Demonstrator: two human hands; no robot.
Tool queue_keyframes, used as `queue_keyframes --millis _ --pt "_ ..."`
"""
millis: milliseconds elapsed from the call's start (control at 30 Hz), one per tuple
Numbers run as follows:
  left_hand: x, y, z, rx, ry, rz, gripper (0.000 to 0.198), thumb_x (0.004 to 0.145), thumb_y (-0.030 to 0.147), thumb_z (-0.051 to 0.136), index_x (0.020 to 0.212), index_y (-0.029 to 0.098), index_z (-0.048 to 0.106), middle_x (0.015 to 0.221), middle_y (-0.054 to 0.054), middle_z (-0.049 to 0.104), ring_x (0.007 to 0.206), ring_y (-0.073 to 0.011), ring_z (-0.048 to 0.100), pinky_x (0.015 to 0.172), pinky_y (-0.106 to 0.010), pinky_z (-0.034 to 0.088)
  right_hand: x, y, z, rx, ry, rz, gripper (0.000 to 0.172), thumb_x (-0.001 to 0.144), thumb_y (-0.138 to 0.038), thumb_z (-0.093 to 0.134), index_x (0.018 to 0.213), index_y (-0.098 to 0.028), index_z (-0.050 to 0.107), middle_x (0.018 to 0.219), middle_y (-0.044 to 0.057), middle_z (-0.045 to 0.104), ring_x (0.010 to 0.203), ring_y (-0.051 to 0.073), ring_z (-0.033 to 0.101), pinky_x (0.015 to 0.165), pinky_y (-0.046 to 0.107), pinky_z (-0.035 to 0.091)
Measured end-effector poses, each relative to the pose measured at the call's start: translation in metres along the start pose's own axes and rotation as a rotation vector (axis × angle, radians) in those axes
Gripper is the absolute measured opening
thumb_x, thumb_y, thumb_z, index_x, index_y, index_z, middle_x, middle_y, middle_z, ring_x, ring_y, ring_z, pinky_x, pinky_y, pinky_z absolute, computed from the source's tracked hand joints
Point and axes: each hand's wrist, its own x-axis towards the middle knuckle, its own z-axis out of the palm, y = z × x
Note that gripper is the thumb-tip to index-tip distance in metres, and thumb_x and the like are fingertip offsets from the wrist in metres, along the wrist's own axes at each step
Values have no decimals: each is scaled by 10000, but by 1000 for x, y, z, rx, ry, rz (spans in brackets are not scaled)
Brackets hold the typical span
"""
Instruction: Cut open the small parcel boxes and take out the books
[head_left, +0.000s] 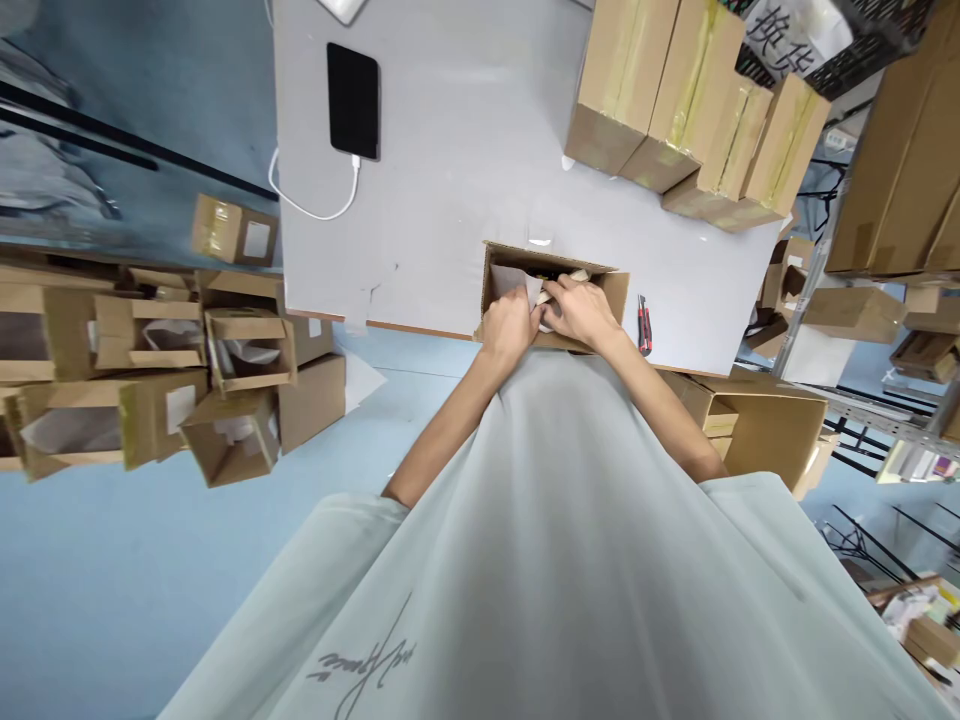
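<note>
An open cardboard box (617, 297) stands at the front edge of the table, close to my shirt. Both hands reach into its opening. My left hand (509, 325) is closed on a sheet of white paper (511, 279) at the left side of the box. My right hand (579, 308) has its fingers curled over the contents on the right, near a small cream-coloured piece. What its fingertips hold is hidden. Just right of the box lies a red and black utility knife (644, 325).
A black phone (353, 100) with a white cable (330, 216) lies on the white table (450, 170). Several taped cartons (679, 110) stand at the back right. Opened boxes (244, 345) crowd the floor at left. A large carton (780, 430) and metal shelving are at right.
</note>
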Motion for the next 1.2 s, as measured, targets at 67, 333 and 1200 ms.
queue_keyframes --millis 67,333,1200 --pt "0 -4 0 -28 -13 17 360 1099 343 611 1368 124 705 1358 -281 779 1281 -466 757 1097 -517 559 5 -4 -2 -47 14 -19 432 1115 -245 539 1489 -98 698 1501 249 661 1352 394 620 1150 513 486" --pt "-7 -25 -7 34 -7 66 466 1001 157 599 1466 131 610 1430 -241 732 1268 -428 753 1075 -472 580 18 -19 -1 -68 15 19 364 1123 -119 496 1172 -143 856 1387 218 735 1387 381 524 1191 557 424" --pt "49 -12 9 -62 -447 361 415 1033 334 631 1369 151 791 1562 -253 701 1447 -414 693 1238 -523 508 -174 -4 -56 552 987 504 346 1017 -598 805 923 -272 872 961 59 773 759 214 650 630 375 547"
